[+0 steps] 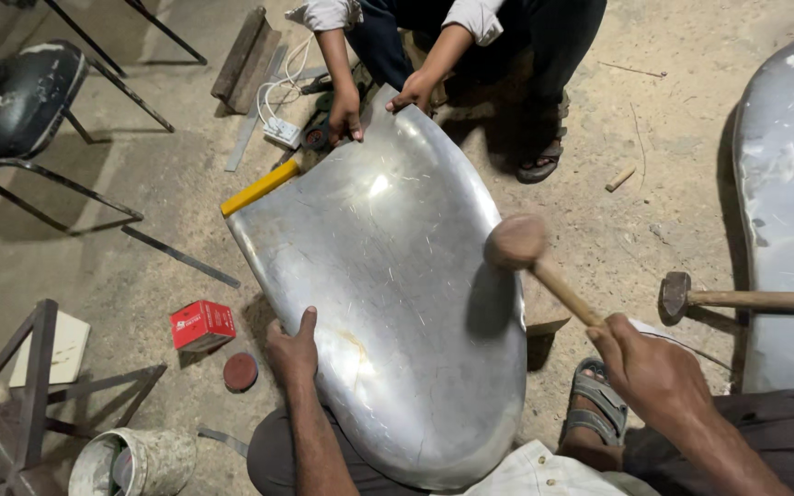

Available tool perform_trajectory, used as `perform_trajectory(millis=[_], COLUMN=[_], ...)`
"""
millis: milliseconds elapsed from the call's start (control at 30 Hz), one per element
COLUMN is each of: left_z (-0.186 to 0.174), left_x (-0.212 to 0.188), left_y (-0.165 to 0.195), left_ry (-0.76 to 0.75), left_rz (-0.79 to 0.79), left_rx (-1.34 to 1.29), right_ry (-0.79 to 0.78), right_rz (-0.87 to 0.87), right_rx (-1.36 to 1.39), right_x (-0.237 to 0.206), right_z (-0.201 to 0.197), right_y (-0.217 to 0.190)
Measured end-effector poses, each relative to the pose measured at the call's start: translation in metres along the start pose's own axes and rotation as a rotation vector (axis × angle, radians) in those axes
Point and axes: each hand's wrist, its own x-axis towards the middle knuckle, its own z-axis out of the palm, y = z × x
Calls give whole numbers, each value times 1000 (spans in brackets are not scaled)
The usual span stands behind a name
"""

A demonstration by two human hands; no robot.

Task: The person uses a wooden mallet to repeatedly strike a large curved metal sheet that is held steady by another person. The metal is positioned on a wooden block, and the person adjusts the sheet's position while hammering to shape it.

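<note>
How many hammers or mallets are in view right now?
2. A round-headed wooden mallet is held in the right hand over the metal sheet. A hammer lies on the floor at right, its handle end cut off.

Second metal panel [788, 211] cut off by right edge. Yellow-handled tool [260, 187]: working end hidden under curved metal sheet [388, 303]. Co-worker [470, 37] cropped at top edge.

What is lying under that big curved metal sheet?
A yellow bar pokes out from under the metal sheet at its upper left edge. Whatever else lies beneath is covered.
</note>
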Motion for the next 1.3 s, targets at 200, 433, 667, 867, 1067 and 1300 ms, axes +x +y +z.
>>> perform_trajectory(millis=[200,433,667,867,1067,1300], left_z=[3,-5,-14,-11,5,17], left_x=[-4,-9,-21,-14,-1,8], left_y=[7,14,32,27,-1,-12], left_ry=[15,-15,-10,-39,51,52], left_rz=[-34,-7,19,-1,32,121], left_rx=[47,-50,-166,-135,-1,40], right_ry=[660,265,720,189,553,46], right_rz=[-405,-101,-407,-76,-402,80], right_rx=[868,277,677,355,1077,804], right_x=[-14,8,-16,11,-13,9], right_z=[20,-3,-10,0,25,64], right_y=[32,-3,12,10,10,25])
